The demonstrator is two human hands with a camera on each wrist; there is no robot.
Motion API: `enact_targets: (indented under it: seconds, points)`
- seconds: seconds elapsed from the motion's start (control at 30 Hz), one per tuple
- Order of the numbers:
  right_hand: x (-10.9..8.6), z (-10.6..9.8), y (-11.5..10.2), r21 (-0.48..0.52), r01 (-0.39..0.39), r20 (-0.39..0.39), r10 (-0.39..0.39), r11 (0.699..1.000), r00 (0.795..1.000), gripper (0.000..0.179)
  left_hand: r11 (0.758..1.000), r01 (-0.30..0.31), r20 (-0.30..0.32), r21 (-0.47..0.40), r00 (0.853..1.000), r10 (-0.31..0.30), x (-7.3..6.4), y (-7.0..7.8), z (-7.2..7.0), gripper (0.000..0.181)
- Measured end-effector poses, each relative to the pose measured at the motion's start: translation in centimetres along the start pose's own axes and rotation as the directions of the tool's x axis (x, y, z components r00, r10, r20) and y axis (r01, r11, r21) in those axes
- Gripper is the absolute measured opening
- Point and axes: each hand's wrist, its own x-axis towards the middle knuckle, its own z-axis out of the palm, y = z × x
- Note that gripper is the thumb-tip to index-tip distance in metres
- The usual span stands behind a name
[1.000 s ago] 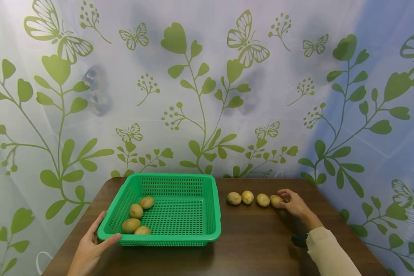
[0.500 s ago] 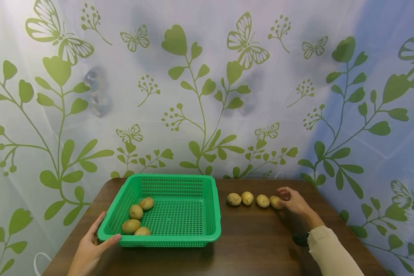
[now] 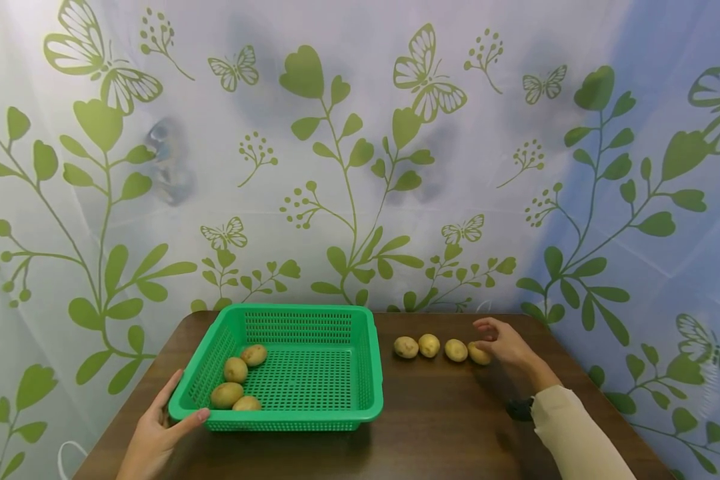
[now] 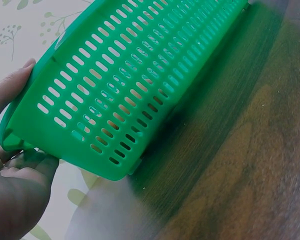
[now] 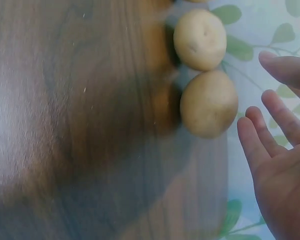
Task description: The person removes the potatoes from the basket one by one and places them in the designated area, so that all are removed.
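My left hand (image 3: 155, 429) grips the near left corner of a green plastic basket (image 3: 300, 415), thumb over its rim and fingers beneath, as the left wrist view shows. Several potatoes (image 3: 227, 395) lie along the left side inside it. To the right, more potatoes stand in a row on the table; the rightmost potato (image 3: 479, 354) touches or nearly touches its neighbour potato (image 3: 456, 350). My right hand (image 3: 507, 345) hovers at that end potato (image 5: 209, 104), fingers loosely extended and slightly spread. In the right wrist view the fingertips show beside the potato, with nothing held.
The dark wooden table (image 3: 438, 427) carries everything. Two further potatoes (image 3: 405, 347) make up the left part of the row, near the back edge. A patterned curtain (image 3: 360, 167) hangs right behind the table. The basket's right wall (image 3: 372, 367) stands between its inside and the row.
My right hand has shifted slightly left and up over the rightmost potato, uncovering more of it. The left hand and basket have stayed in place.
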Motion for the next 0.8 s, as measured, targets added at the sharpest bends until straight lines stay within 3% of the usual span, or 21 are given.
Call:
enact_targets:
  seconds: [0.27, 0.8]
  points:
    - [0.9, 0.9, -1.8, 0.046, 0.035, 0.028, -0.036, 0.998, 0.999, 0.046, 1.000, 0.012, 0.008, -0.008, 1.000, -0.012, 0.0, 0.1, 0.0, 0.094]
    - [2.7, 3.2, -4.5, 0.083, 0.087, 0.090, -0.094, 0.993, 0.991, 0.042, 1.000, -0.019, -0.009, 0.013, 1.000, 0.019, 0.1, -0.1, 0.0, 0.093]
